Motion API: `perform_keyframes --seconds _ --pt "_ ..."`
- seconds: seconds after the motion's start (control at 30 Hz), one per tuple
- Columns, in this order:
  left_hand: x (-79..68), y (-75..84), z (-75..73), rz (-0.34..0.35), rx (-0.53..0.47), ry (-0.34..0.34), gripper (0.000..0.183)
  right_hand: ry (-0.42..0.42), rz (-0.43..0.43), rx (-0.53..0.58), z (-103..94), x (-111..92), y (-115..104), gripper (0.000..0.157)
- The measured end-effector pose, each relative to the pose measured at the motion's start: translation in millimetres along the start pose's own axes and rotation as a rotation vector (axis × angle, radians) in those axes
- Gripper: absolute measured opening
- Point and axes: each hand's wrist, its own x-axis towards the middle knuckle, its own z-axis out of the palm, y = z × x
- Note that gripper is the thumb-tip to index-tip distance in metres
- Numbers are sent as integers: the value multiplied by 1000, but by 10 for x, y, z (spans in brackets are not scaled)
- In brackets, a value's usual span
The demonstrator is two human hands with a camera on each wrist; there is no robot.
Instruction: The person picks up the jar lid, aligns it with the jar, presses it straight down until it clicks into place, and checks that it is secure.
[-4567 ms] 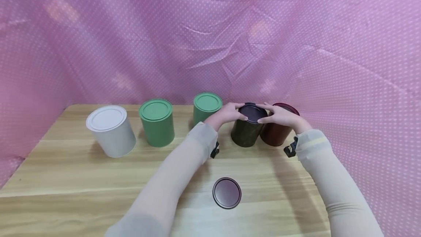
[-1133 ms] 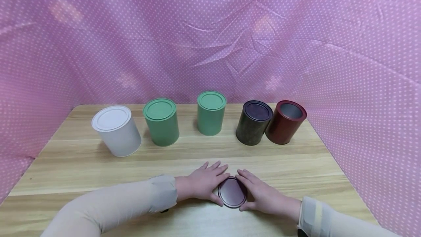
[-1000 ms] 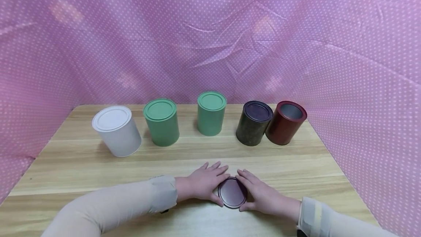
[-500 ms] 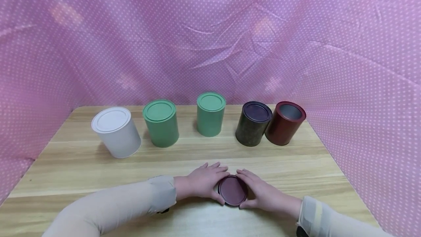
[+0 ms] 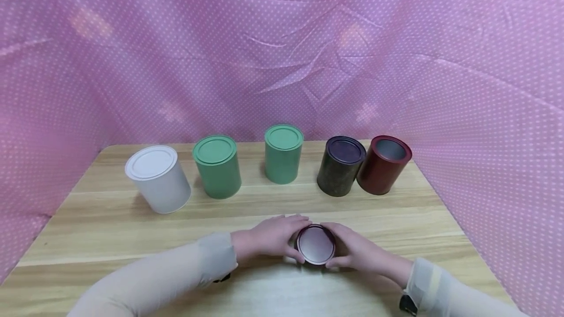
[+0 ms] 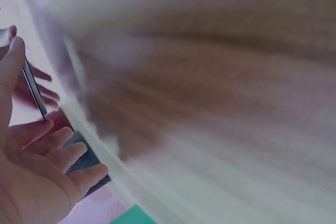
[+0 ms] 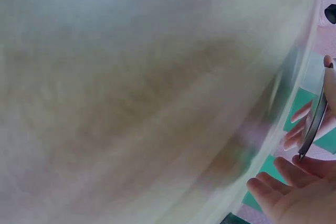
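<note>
Between my two hands is a round dark-red can lid [image 5: 316, 244], low over the front middle of the wooden table. My left hand [image 5: 273, 236] pinches its left rim between thumb and forefinger. On the opposite rim, my right hand [image 5: 359, 251] grips it the same way. The left wrist view catches the lid [image 6: 33, 90] edge-on, off the tabletop, the other fingers spread loosely. Edge-on again, the lid [image 7: 315, 124] shows between both hands in the right wrist view. At the back right stands a red can [image 5: 380, 175] without a lid, its grey inside visible.
A dark lidded can [image 5: 336, 175] stands right beside the red one. Farther left are a green can [image 5: 282, 165], another green can [image 5: 220, 177] and a white can [image 5: 166, 190], all lidded. A pink dotted curtain [image 5: 282, 38] hangs behind the table [image 5: 110, 238] and at its sides.
Earlier both hands were at the dark can's top; then they came down to the lid on the table. Over the last half second they have lifted the lid and moved it slightly away from me.
</note>
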Motion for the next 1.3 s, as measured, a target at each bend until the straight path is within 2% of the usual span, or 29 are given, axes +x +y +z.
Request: perform_keyframes --seconds 0.17,0.43,0.53,0.67,0.77,0.9,1.0,1.13,1.3 --pt "33 5 -107 8 -28 5 86 42 -27 -34 -80 9 -10 77" --pt "195 -25 -223 96 -128 45 86 151 -53 -67 -258 -4 -40 75" --pt "251 -22 -285 108 -149 42 86 182 -45 -80 -317 -8 -52 75" --pt "297 2 -384 87 -180 38 87 208 -34 -95 -404 -16 -56 76" --pt "337 29 -445 86 -190 65 85 236 -13 -111 -481 -21 -40 78" --pt "403 64 -473 101 -207 110 84 266 5 -122 -581 -37 -9 81" --pt "445 92 -466 101 -209 125 85 287 -17 -122 -627 -51 15 80" --pt "486 147 -478 78 -205 141 87 323 -46 -127 -665 -59 43 78" --pt "561 232 -556 50 -204 201 83 372 -16 -83 -741 -70 60 76"
